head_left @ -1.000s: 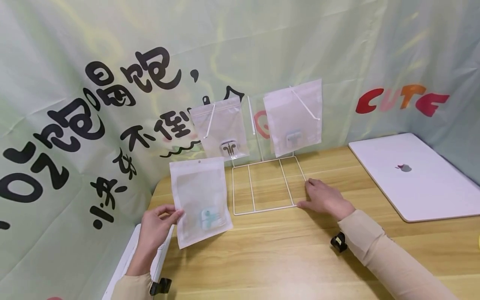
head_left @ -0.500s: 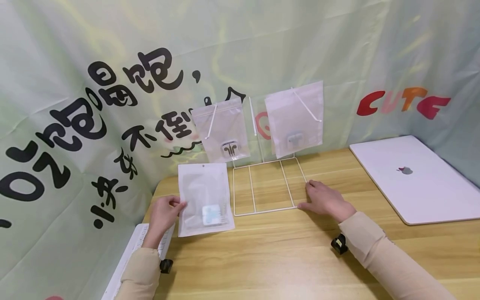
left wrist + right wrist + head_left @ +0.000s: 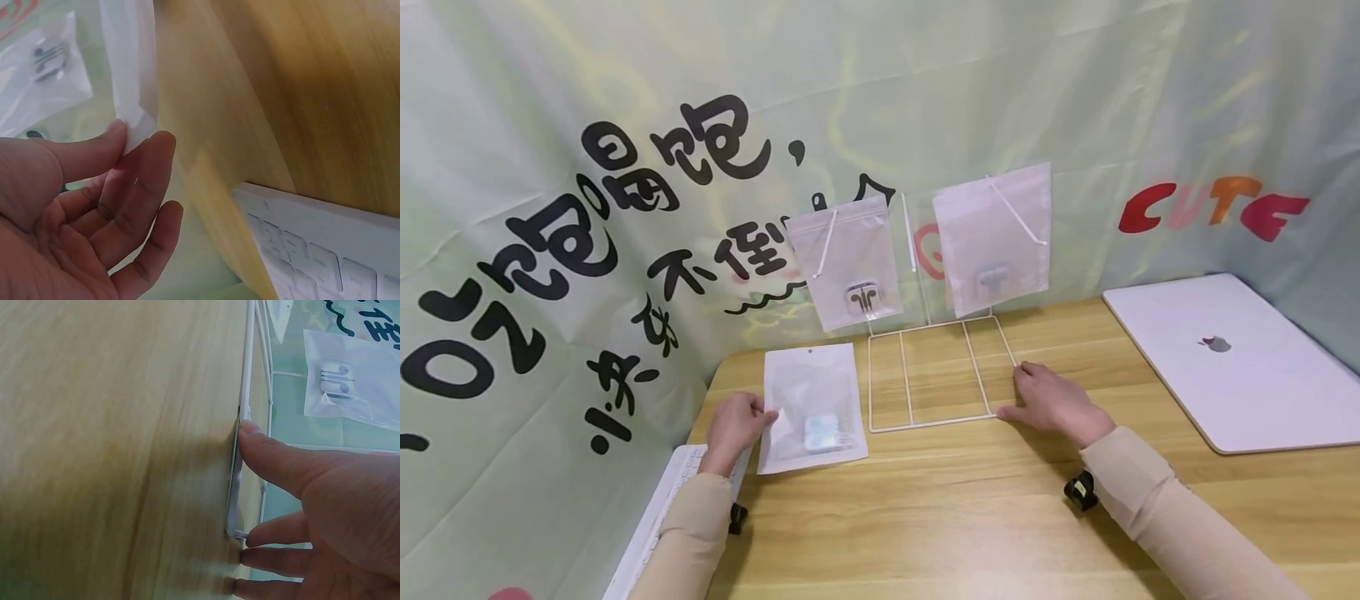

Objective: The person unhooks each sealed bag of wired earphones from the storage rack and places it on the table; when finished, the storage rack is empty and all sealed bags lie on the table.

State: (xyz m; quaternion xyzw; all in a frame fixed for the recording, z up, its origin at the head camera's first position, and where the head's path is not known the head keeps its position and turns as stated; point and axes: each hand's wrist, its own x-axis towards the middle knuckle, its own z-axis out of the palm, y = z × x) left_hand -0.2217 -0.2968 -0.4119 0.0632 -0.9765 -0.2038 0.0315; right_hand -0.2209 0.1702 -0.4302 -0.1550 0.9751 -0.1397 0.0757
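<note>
My left hand (image 3: 737,429) pinches the left edge of a white, part-clear zip bag (image 3: 793,383) between thumb and fingers. A small pale-blue and white case (image 3: 822,433) shows inside it. In the left wrist view only a folded edge of the bag (image 3: 134,69) appears. My right hand (image 3: 1052,404) rests at the front right corner of a white wire rack (image 3: 928,425), thumb on the front bar and fingers fairly straight beside the corner. From the rack's prongs hang two more bags, one with earphones (image 3: 842,250) and one with a pale case (image 3: 1000,225).
A bare prong (image 3: 908,233) stands between the hanging bags. At the left lies a white keyboard (image 3: 681,479), partly under my left arm. A closed silver laptop (image 3: 1247,358) lies on the wooden table (image 3: 940,508) at the right. A printed cloth (image 3: 1000,83) hangs behind.
The bag in my left hand has lowered at its top and its bottom edge has swung more level, tilting back toward the table. My left hand shifted slightly right; the right hand stays at the rack.
</note>
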